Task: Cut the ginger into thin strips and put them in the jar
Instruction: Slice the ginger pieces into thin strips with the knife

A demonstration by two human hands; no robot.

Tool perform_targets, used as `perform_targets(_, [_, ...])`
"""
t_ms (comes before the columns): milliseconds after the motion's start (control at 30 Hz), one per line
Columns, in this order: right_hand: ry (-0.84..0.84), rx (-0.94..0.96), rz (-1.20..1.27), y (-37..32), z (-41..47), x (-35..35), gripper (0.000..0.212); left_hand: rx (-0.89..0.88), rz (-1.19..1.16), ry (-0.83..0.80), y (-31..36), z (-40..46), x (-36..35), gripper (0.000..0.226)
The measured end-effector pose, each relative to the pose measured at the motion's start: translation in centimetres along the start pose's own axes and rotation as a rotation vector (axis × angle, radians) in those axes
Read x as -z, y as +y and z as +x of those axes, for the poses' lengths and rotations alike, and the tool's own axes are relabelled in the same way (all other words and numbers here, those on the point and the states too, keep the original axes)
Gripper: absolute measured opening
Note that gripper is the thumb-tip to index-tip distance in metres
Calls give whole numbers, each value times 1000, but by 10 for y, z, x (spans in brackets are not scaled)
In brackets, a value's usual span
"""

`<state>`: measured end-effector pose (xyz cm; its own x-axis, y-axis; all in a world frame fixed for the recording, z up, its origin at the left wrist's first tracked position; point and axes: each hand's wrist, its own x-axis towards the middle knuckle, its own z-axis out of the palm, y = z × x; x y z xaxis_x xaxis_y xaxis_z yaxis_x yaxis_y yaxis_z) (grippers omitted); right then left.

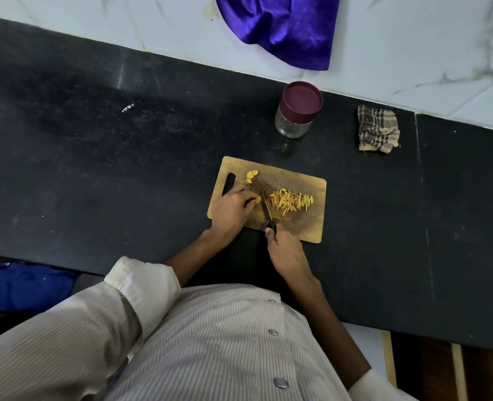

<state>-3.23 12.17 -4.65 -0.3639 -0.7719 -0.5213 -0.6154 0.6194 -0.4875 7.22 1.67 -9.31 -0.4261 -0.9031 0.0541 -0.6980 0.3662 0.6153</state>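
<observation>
Now right hand (286, 250) holds knife (266, 209) beside ginger strips (291, 200).
</observation>
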Motion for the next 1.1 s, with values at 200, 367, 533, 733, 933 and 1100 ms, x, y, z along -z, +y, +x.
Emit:
perform_targets(200, [-45,-51,-20,-12,7,6,34,1,-7,2,-1,1,0,15])
perform_targets(367, [-74,-81,-56,-17,9,1,35,2,-8,2,-1,1,1,15])
perform_targets(533, [-68,-84,-39,-7,-1,-7,32,9,-16,-10,-1,1,3,16])
perform_targets(733, [-61,-78,-77,-4,-9,-8,32,25,-10,-25,0,2,3,16])
perform_targets(933, [19,-47,-85,-14,-2,-8,33,26,2,-45,1,1,3,17])
perform_targets(1100, [35,-39,-84,-14,-2,-11,32,26,-1,-41,0,3,3,18])
